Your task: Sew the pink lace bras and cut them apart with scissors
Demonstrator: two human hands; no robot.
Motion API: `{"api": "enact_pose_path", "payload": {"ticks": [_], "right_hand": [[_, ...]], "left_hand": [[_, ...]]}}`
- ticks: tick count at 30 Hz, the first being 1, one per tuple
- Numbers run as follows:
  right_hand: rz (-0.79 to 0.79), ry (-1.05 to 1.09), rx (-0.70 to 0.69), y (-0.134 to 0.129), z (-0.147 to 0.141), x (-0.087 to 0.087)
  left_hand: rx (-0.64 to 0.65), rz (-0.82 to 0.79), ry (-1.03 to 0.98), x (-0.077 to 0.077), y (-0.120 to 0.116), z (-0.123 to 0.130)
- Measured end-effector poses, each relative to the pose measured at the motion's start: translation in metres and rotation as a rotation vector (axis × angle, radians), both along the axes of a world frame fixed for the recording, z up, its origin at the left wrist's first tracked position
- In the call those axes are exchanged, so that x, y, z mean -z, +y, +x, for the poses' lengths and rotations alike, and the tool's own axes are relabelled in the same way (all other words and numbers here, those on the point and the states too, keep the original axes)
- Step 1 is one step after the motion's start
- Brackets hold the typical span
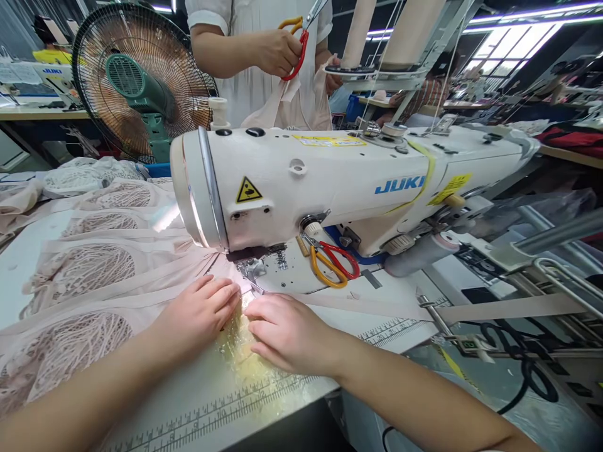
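My left hand (pixel 205 307) presses with bent, closed fingers on pale pink fabric (pixel 221 267) just left of the presser foot (pixel 254 270). Close by on the right, my right hand (pixel 285 329) has its fingers curled in at the cloth edge by the foot; its fingertips are partly hidden. A pale band (pixel 513 307) runs from a metal guide on the right toward that hand. Over both hands stands a white sewing machine (pixel 282 188). Beneath them the table bears a yellowish, shiny taped patch (pixel 247 367).
Red-and-yellow-handled snips (pixel 334 263) lie under the machine arm. Lace-patterned garment pieces (pixel 89 270) spread over the left of the table. A fan (pixel 136 81) stands behind. Across the machine, a person's hand (pixel 280 53) holds scissors (pixel 301 47). Thread cones (pixel 409 37) rise at the back.
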State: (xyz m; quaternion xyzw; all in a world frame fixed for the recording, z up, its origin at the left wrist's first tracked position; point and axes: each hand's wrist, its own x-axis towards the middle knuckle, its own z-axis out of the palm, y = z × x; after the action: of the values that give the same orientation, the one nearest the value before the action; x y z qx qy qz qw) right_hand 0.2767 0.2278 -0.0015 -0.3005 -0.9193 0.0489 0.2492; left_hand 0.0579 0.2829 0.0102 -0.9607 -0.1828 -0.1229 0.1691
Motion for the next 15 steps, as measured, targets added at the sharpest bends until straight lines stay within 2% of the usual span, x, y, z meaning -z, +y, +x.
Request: {"api": "enact_pose_path", "payload": {"ticks": [10,13,15], "right_hand": [[-0.015,0.034,-0.002,0.001,0.001,0.002],[-0.007,0.037,-0.003,0.002,0.002,0.003],[-0.002,0.049,-0.011,0.001,0.002,0.004]], "left_hand": [[-0.013,0.035,0.027,0.0,0.025,-0.001],[-0.003,0.057,0.047,-0.012,0.028,0.001],[-0.095,0.04,0.084,-0.024,0.018,-0.005]]}}
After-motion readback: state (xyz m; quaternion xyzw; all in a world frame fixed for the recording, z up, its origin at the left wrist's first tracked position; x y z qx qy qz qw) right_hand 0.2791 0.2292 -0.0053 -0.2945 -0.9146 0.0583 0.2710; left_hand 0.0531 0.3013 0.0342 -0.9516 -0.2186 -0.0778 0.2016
